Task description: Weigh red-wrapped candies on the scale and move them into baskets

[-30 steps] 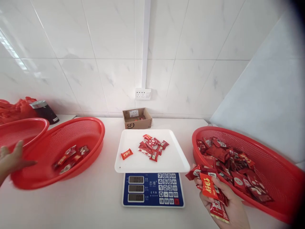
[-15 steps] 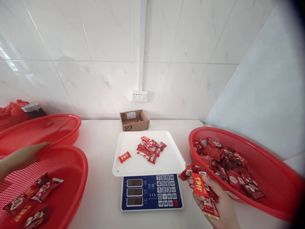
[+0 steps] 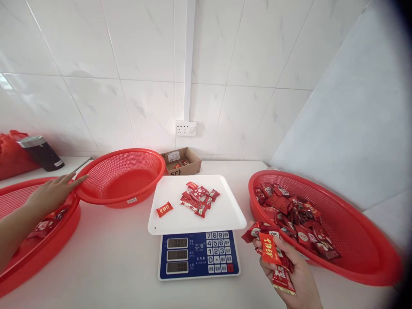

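Observation:
My right hand [image 3: 294, 274] is closed round a bunch of red candy packets [image 3: 270, 251], held in front of the right red basket [image 3: 354, 262], which is full of the same packets. My left hand [image 3: 53, 193] lies with fingers stretched out on the rim of an empty red basket [image 3: 124, 178] left of the scale. Nearer me, at the far left, another red basket [image 3: 41, 253] holds a few packets. The scale's white tray [image 3: 225, 212] carries a small heap of packets [image 3: 198, 199] and one lone packet [image 3: 164, 209].
The blue scale [image 3: 198, 255] with keypad stands at the front centre. A small cardboard box [image 3: 182, 161] sits by the tiled wall under a socket [image 3: 186, 128]. A dark canister [image 3: 41, 152] and red bags [image 3: 11, 154] are at the far left. A white panel rises at the right.
The basket with packets went from beside the scale to the near left. The empty basket now sits beside the scale, under my left hand. My right hand stayed put with its packets.

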`<state>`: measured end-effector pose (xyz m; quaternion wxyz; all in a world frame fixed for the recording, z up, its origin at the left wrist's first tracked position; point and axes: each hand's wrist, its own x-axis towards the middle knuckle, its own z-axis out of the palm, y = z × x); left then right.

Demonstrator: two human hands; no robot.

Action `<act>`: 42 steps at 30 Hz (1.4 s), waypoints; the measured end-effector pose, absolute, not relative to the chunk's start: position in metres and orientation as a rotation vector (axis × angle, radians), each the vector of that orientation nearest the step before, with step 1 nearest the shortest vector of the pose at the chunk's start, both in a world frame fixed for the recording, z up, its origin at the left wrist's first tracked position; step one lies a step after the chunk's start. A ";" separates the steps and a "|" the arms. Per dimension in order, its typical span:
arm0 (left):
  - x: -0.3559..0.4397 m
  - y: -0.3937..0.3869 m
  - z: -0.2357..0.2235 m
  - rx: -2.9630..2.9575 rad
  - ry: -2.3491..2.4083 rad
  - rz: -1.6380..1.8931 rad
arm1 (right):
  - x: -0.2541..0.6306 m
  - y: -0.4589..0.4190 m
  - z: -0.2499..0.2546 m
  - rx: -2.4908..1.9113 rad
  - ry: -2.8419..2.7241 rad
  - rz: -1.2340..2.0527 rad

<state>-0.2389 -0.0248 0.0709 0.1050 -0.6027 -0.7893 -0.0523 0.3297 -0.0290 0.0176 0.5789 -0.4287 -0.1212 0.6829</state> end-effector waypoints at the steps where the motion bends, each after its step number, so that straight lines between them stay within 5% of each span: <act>1: -0.233 -0.022 0.074 -1.777 -2.299 -0.123 | 0.330 -0.030 0.018 -1.009 -0.279 1.591; 6: -0.155 -0.004 0.086 -1.926 -2.197 -0.312 | 0.329 -0.030 0.017 -1.010 -0.315 1.605; 14: -0.013 0.001 0.043 -2.612 -1.963 -0.286 | 0.324 -0.028 0.016 -0.991 -0.324 1.660; 26: -0.055 0.036 0.078 -2.172 -2.043 -0.611 | 0.333 -0.032 0.016 -0.991 -0.298 1.600; 35: 0.038 0.028 0.046 -2.748 -1.724 -0.342 | 0.329 -0.035 0.019 -0.959 -0.332 1.649; 42: 0.036 0.025 0.052 -2.845 -1.703 -0.227 | 0.335 -0.038 0.019 -0.983 -0.265 1.602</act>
